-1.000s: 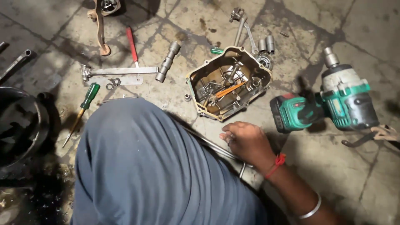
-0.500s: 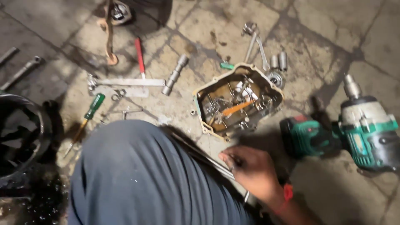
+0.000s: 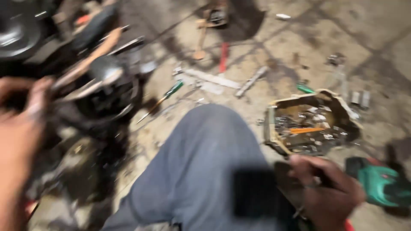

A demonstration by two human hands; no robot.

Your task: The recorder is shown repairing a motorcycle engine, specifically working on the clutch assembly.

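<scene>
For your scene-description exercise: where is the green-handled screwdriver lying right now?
In the head view, the green-handled screwdriver lies on the stone floor left of centre, between the dark engine and the person's raised knee, just below the flat metal bar.

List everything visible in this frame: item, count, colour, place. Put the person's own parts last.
metal cover used as parts tray: one, tan rim, right of the knee, holds small metal parts and an orange-handled tool
power tool: one, green, lower right on the floor
screwdriver: one, green handle, floor left of the knee
red-handled tool: one, upper middle
metal bar: one, grey, upper middle
engine assembly: one, dark, left; blurred
stone floor: grey-tan slabs
knee: one, blue-grey trousers, centre
left hand: raised at the left edge, blurred
right hand: lower right, closed on a thin dark object, kind unclear
</scene>
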